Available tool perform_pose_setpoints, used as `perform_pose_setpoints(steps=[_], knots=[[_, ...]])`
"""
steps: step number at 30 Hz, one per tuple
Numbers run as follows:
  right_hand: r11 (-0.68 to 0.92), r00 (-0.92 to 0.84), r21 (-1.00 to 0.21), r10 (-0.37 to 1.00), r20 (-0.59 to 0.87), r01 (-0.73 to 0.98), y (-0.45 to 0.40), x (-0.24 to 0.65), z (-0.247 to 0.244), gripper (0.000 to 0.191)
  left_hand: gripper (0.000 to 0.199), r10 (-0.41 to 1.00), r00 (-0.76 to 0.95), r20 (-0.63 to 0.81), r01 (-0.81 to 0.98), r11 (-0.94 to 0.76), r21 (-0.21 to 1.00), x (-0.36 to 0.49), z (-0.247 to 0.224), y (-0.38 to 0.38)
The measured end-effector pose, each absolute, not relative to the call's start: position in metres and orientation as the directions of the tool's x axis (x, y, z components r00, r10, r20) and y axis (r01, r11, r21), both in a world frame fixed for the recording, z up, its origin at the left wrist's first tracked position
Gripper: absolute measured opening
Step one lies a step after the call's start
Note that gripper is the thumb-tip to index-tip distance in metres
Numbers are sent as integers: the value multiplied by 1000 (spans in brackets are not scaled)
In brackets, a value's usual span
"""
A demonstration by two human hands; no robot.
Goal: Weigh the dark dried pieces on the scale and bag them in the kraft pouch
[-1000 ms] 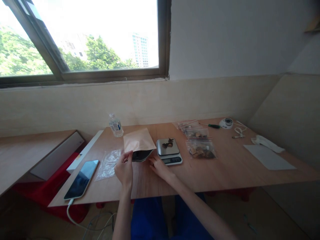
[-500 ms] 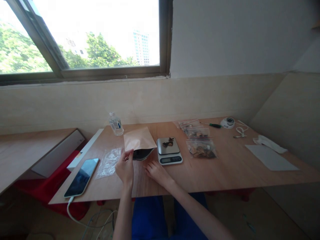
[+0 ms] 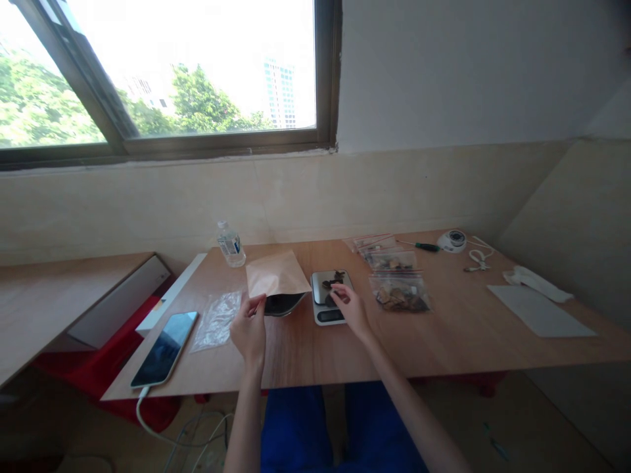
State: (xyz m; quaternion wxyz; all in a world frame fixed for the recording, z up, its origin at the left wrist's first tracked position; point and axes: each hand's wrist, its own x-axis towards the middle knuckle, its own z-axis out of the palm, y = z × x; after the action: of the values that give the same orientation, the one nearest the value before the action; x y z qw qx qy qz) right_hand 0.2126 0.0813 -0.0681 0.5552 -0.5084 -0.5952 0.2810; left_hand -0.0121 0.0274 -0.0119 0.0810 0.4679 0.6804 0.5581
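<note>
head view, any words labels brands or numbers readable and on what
None can be read.
Water bottle: blue and white label, print too small.
Kitchen scale: display dark and partly behind the right hand, no digits legible.
Phone: screen shows only reflections.
Paper pouch held open by the left hand: no print visible.

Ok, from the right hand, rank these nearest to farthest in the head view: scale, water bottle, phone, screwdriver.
From the right hand:
1. Scale, under its fingertips.
2. Water bottle, far left; screwdriver, far right: too close to call.
3. Phone, near left edge.
</note>
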Motion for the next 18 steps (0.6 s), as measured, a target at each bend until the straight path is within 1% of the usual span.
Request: perform_pose_setpoints(steps=[3,5,7,8,10,12,13,15,17,18], knots=[[273,177,-853,907,383,446,94,234,-71,29,21,733,-544,409,559,-47,828,-10,-10,28],[246,200,-767,877,436,592,95,239,-69,27,21,734,-543,408,563,-43,826,-10,-9,29],[230,230,-664,816,530,711,88,237,-64,26,22,738,-541,404,558,-45,829,-10,-9,29],[232,244,-628,780,576,743,82,233,-60,26,22,743,-537,399,553,-47,832,-10,-8,30],[284,238,-605,734,636,744,68,219,-50,25,22,757,-526,387,549,-45,834,-10,-7,30],[420,125,-610,748,652,672,52,198,-40,25,21,767,-517,380,562,-31,827,-8,-6,30],[498,21,-610,764,645,616,45,186,-35,26,21,771,-511,380,572,-26,820,-7,-5,30],[621,-247,-596,769,590,509,35,161,-27,29,21,777,-499,385,592,-19,806,-4,-3,30],[656,-412,-563,754,511,502,32,136,-23,33,21,783,-486,389,614,-11,789,-1,-2,28],[649,-450,-538,761,467,539,33,126,-22,34,21,788,-477,390,625,-8,780,1,-1,27]])
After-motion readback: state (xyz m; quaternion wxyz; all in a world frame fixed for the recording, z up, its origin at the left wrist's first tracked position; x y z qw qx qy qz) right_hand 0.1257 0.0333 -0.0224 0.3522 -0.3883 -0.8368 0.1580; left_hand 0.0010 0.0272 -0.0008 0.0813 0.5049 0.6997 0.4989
